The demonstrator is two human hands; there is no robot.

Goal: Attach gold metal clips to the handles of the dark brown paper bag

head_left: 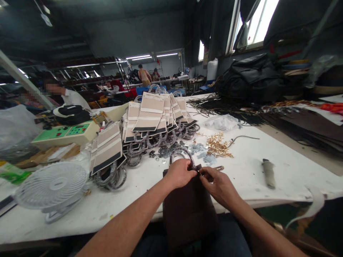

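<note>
A dark brown panel [187, 210] hangs over the table's front edge toward the lap. A ring-shaped handle [182, 151] in clear wrap stands at its upper edge. My left hand [181, 173] is closed on the handle's right end where it meets the panel. My right hand [218, 184] is pinched at the panel's top right corner, close to the left fingertips; what it pinches is too small to make out. A slim metal-ended tool [220, 168] sticks out beyond the right fingers.
Stacked beige panels [150, 110] with wrapped handles fill the table's middle left. Gold fasteners [219, 144] lie beyond my hands, a wrapped cylinder [268, 174] at right. A white fan [55, 185] and green-topped machine [65, 132] stand left. People work in the background.
</note>
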